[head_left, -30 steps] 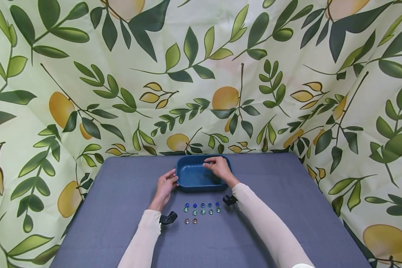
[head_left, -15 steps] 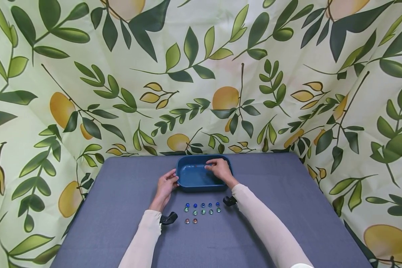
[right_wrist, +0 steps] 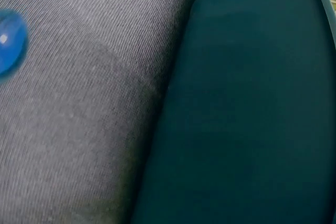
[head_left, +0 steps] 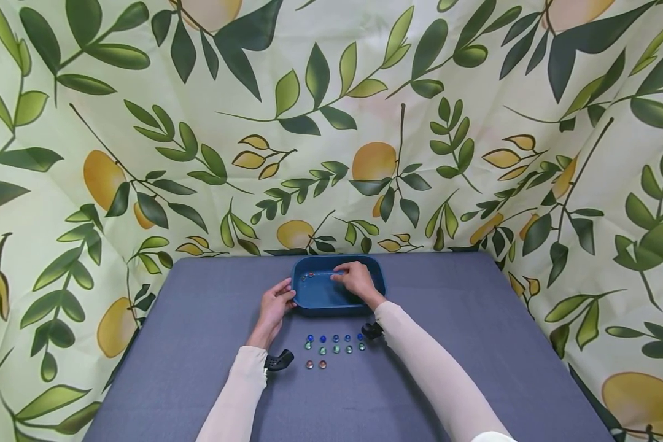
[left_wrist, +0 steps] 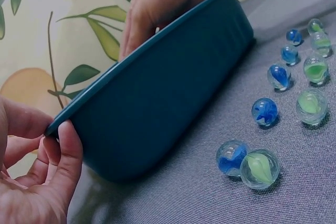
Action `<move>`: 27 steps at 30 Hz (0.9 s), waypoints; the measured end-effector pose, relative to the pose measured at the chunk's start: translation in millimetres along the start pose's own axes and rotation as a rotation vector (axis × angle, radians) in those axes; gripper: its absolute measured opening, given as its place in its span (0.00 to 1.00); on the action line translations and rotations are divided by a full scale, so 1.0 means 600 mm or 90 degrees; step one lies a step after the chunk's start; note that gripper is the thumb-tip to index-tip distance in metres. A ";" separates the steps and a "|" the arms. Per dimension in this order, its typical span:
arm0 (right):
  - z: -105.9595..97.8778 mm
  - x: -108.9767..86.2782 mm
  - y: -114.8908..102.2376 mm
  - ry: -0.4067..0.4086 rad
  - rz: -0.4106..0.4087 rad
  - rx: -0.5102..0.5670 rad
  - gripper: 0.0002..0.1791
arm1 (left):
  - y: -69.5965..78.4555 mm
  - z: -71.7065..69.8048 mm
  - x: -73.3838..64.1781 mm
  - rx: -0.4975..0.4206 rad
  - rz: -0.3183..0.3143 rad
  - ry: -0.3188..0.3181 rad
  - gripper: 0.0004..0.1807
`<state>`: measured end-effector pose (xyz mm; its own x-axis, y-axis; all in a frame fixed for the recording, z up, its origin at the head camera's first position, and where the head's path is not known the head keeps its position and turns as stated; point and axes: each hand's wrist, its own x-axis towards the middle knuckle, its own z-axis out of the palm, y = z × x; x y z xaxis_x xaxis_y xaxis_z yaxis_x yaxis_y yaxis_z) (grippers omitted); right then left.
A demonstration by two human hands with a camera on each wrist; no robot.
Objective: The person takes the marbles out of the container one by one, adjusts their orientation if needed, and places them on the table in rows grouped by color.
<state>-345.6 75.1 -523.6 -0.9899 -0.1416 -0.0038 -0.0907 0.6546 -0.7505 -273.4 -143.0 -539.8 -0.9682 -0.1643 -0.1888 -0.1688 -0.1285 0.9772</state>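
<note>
A blue plastic tub (head_left: 331, 310) stands at the far side of the grey table. In the left wrist view, my left hand (left_wrist: 42, 166) pinches the tub's rim at its left end, thumb above and fingers below. My right hand (head_left: 356, 281) is over the inside of the tub, thumb and forefinger apart, with nothing visible between them. An orange-red marble (head_left: 311, 274) and a darker marble (head_left: 303, 278) lie inside at the left. The tub wall hides the right fingertips in the left wrist view; the right wrist view shows only the tub's outer wall (right_wrist: 247, 98).
In front of the tub, blue marbles (head_left: 336, 338) form one row and green marbles (head_left: 336, 349) another. Two orange-brown marbles (head_left: 309, 364) lie nearer. A leaf-and-fruit patterned cloth (head_left: 320, 141) hangs behind the table (head_left: 210, 319).
Marbles have come into sight in the tub, having left the right hand and rolled to the left end. The right hand has shifted slightly left. The left hand keeps its hold.
</note>
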 end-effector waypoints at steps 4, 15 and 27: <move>0.004 0.002 -0.004 -0.014 -0.010 0.003 0.15 | 0.001 0.001 0.001 -0.013 -0.001 0.001 0.24; 0.035 0.002 -0.013 -0.106 -0.060 -0.125 0.14 | 0.002 0.001 0.003 -0.011 -0.009 0.008 0.24; 0.050 0.002 -0.029 -0.173 -0.108 -0.126 0.12 | 0.001 0.001 0.000 -0.018 -0.004 0.002 0.24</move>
<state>-342.2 41.4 -530.5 -0.8966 -0.4347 -0.0848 -0.2967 0.7317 -0.6136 -273.5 -142.3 -539.2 -0.9666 -0.1658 -0.1955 -0.1699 -0.1566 0.9729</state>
